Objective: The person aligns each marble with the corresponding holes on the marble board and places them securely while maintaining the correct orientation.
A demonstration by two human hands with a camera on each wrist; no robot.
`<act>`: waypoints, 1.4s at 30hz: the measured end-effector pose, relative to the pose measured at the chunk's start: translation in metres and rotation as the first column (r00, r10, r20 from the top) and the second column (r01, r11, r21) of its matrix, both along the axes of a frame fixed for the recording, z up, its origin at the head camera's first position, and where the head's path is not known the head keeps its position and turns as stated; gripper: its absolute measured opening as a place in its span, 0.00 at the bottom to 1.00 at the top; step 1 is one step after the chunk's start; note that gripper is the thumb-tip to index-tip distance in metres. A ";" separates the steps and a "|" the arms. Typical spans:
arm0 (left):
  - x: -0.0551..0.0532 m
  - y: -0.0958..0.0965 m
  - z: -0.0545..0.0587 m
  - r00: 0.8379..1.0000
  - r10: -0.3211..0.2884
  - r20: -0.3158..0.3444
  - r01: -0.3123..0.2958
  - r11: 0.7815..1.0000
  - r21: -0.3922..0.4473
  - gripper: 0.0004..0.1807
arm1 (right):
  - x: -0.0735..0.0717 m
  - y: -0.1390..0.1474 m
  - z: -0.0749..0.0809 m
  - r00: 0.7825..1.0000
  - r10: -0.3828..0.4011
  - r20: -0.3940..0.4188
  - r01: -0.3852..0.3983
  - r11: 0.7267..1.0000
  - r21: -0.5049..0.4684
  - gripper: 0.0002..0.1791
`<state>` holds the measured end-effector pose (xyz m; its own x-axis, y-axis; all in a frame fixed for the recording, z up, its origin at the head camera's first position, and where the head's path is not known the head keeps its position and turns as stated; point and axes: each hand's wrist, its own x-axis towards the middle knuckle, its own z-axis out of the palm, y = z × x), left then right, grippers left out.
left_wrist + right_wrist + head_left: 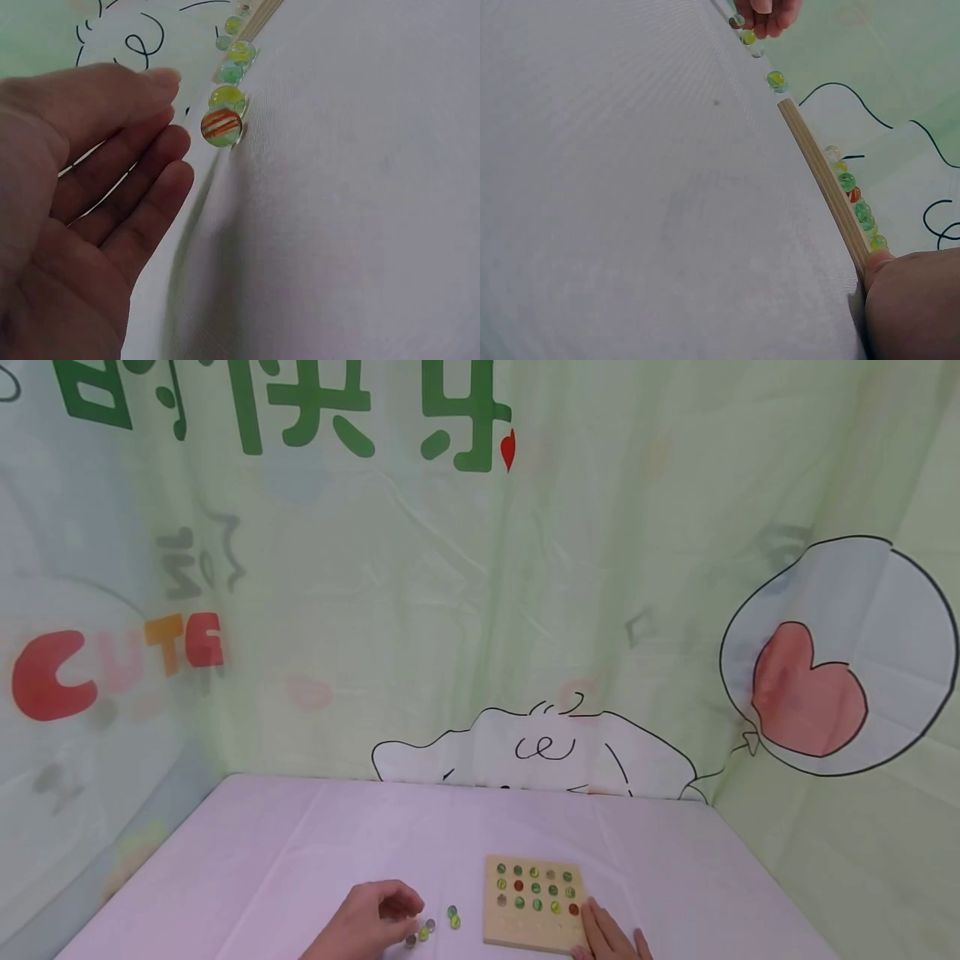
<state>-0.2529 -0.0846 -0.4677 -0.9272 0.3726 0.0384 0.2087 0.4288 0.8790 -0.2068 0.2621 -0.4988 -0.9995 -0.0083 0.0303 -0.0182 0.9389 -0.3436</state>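
Observation:
My left hand point(372, 914) hovers over the cloth beside a few loose glass marbles point(423, 933), fingers loosely curved. In the left wrist view a marble with rusty-red stripes point(222, 127) lies just past the fingertips, and nothing shows between thumb and fingers. A square wooden board point(528, 935) carries rows of green, yellow, red and clear marbles in its hollows; the row nearest me shows bare hollows. Along the board's right edge lie the straight fingers of my right hand point(606, 931), its thumb point(877, 262) touching the near edge.
Two more marbles, one of them yellow-green point(455, 922), lie between the left hand and the board. A pale pinkish cloth point(322, 835) covers the table. Printed curtains point(337, 610) hang behind it and along both sides.

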 end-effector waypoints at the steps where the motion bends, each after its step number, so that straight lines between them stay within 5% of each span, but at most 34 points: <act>1: 0.000 -0.001 -0.001 1.000 -0.020 0.010 0.020 1.000 0.010 0.09 | -0.001 0.000 -0.001 1.000 0.000 0.006 0.000 1.000 0.001 0.62; 7: 0.002 -0.005 -0.004 0.992 -0.098 0.075 0.094 0.994 0.054 0.11 | -0.002 0.001 -0.004 1.000 -0.008 0.009 0.008 0.999 0.037 0.62; 17: 0.002 -0.011 -0.003 0.982 -0.183 0.050 0.180 0.981 0.067 0.14 | 0.000 0.000 0.001 1.000 -0.015 0.019 0.015 1.000 0.005 0.61; 25: 0.002 -0.007 -0.003 0.986 -0.160 0.043 0.159 0.987 0.031 0.11 | -0.003 0.003 -0.004 1.000 -0.014 0.018 0.013 1.000 0.011 0.63; 30: 0.000 -0.005 -0.005 0.987 -0.162 -0.015 0.162 0.987 0.005 0.09 | -0.006 0.004 -0.010 1.000 -0.012 0.005 0.012 0.999 0.039 0.65; 42: 0.000 -0.006 -0.002 0.988 -0.146 -0.044 0.145 0.989 -0.011 0.07 | 0.000 0.001 0.001 1.000 -0.012 0.019 0.012 1.000 0.018 0.62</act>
